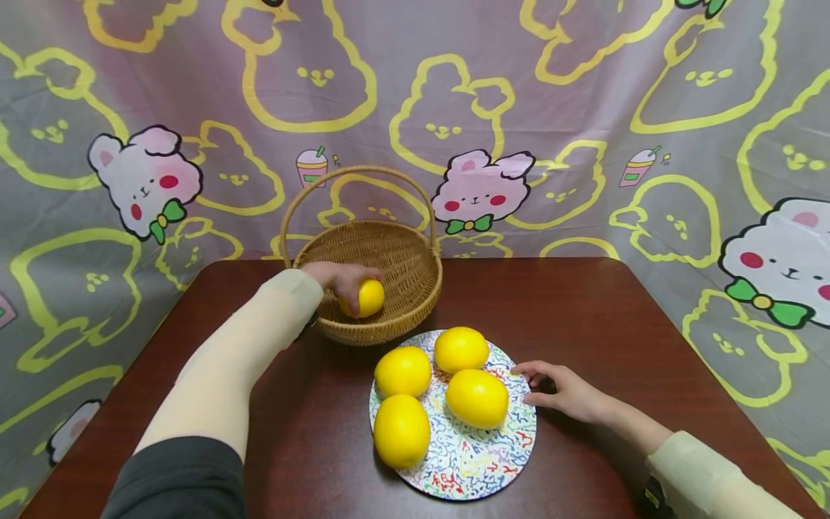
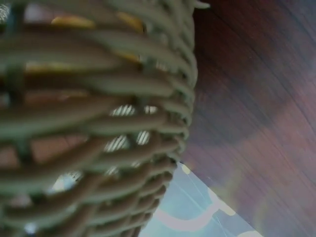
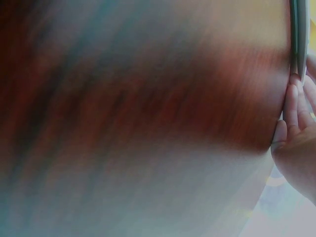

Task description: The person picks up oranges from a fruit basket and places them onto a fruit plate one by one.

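Inside the wicker basket (image 1: pixel 402 252), my left hand (image 1: pixel 344 280) grips a yellow lemon (image 1: pixel 372 297). The left wrist view shows mostly the basket's woven side (image 2: pixel 94 118) up close, with bits of yellow behind the gaps; the hand itself cannot be made out there. My right hand (image 1: pixel 564 389) rests at the right rim of a round patterned plate (image 1: pixel 467 468), fingers and thumb relaxed and touching its edge. In the right wrist view the fingers (image 3: pixel 292 106) meet the plate's edge (image 3: pixel 302 39). Several lemons (image 1: pixel 478 398) lie on the plate.
The brown wooden table (image 1: pixel 311 440) carries the basket at its back and the plate in front. The basket's tall handle (image 1: pixel 363 169) arches over it. A patterned cloth (image 1: pixel 570 94) hangs behind and beside the table.
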`<state>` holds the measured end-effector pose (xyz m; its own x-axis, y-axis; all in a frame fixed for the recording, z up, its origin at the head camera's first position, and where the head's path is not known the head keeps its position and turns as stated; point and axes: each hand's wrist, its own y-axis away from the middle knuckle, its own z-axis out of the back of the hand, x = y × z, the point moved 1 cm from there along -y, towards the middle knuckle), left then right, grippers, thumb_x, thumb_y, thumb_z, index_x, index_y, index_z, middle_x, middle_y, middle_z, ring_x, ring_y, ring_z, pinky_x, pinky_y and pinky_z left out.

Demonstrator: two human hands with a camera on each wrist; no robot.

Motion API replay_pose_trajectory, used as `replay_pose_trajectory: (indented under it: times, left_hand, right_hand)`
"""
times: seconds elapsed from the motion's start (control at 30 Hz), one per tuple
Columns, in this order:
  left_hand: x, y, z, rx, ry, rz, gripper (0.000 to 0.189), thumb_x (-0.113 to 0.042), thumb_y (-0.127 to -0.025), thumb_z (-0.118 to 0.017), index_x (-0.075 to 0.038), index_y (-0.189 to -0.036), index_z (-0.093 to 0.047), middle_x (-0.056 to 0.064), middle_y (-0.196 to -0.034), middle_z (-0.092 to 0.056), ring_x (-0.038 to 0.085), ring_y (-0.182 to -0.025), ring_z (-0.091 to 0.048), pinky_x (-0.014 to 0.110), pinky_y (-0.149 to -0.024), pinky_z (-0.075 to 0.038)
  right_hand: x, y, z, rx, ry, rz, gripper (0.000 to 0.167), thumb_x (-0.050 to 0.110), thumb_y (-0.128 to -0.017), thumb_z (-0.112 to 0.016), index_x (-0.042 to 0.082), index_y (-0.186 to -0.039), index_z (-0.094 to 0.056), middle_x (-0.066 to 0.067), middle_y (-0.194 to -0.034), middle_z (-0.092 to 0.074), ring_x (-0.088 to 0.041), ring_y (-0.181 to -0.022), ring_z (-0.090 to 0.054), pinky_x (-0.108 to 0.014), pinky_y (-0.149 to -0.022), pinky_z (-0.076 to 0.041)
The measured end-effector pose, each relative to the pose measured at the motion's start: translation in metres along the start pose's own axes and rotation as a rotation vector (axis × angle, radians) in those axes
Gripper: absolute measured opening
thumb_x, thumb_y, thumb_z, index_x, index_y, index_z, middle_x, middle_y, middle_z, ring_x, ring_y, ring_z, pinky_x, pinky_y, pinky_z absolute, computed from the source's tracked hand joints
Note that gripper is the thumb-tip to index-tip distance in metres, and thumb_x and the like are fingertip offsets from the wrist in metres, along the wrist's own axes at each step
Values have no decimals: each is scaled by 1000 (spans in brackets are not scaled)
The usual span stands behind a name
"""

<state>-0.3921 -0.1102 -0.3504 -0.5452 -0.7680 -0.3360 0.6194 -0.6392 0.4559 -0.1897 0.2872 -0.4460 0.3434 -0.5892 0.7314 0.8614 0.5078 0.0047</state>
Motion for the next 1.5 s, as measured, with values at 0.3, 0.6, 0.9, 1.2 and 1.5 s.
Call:
replay_pose_trajectory:
  times: [0.3,0.6,0.9,1.2,1.5]
  left_hand:
    - [-3,5,6,-57,66,-10,81,-2,-70,-80,-10,-140,-40,18,-127,-45,32,-106,-49,42,-82,-46]
    - [-12,18,18,-137,119,-32,81,-4,-71,-81,-13,-140,-41,15,-129,-45,32,-106,-48,44,-82,-45]
    - [-14,29,22,-220,147,-96,80,-6,-69,-82,-19,-137,-42,14,-127,-47,31,-105,-50,44,-84,-45]
    - [-20,42,26,-321,178,-156,82,-5,-69,-82,-14,-140,-41,14,-127,-49,31,-105,-51,47,-86,-44]
    - [-32,54,25,-344,224,-238,81,-5,-71,-83,-14,-139,-41,12,-128,-48,31,-105,-51,47,-86,-44]
  right_hand:
    - [-2,-1,-2,-10,18,24,45,20,-88,-72,8,-129,-58,2,-103,-59,-18,-91,-52,-25,-80,-48]
    - [-4,0,-2,-7,5,12,44,20,-89,-72,8,-129,-58,1,-102,-59,-19,-91,-52,-25,-80,-48]
    - [-4,0,-2,4,-12,16,43,19,-89,-71,8,-129,-57,0,-102,-58,-20,-91,-52,-23,-80,-48]
    - [-5,0,-3,-7,2,26,44,21,-89,-72,9,-129,-58,1,-101,-59,-18,-91,-52,-24,-79,-48]
    - [-7,1,-4,-2,-10,20,45,21,-89,-71,9,-129,-58,1,-102,-59,-18,-91,-52,-24,-79,-48]
